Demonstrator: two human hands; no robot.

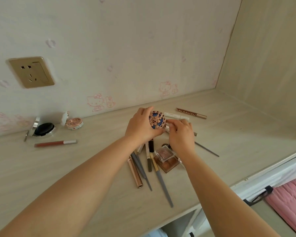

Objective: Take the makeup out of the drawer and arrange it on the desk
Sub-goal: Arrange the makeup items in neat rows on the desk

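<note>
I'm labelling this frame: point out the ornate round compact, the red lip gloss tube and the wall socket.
ornate round compact [157,120], head view, blue patterned lid
red lip gloss tube [50,144], head view, red barrel
wall socket [31,72], head view, gold faceplate

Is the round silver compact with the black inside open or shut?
Open. The round silver compact lies near the wall with its lid tilted up behind it, exposing the black insert.

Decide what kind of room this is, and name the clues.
Probably a bedroom dressing nook: cartoon-cat wallpaper, a built-in desk strewn with makeup, and pink bedding alongside.
</note>
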